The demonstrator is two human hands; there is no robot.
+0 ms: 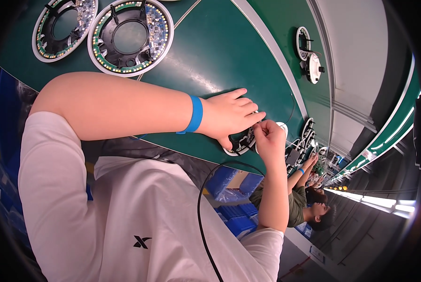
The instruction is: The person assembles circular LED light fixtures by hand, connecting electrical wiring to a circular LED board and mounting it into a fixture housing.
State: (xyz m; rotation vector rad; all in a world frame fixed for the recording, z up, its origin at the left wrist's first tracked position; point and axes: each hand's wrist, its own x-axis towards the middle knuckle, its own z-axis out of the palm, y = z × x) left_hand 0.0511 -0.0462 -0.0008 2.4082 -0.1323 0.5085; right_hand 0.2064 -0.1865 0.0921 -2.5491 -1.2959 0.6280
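My left hand (231, 115), with a blue wristband (196, 114) on its wrist, lies flat over a round white-rimmed lamp ring (238, 144) and holds it down on the green belt (220, 51). Most of that ring is hidden under the palm and fingers. My right hand (269, 136) comes up from below and is closed beside the left fingertips. Its fingers pinch a thin black wire (290, 113) at the ring's edge; the contact point is small and partly hidden.
Two larger rings with circuit boards and LED strips lie at top left (130, 37), (62, 26). More round parts (310, 55) sit further along the belt. A black cable (200, 211) crosses my white shirt. Blue bins (234, 199) stand below. Other people (309, 207) work down the line.
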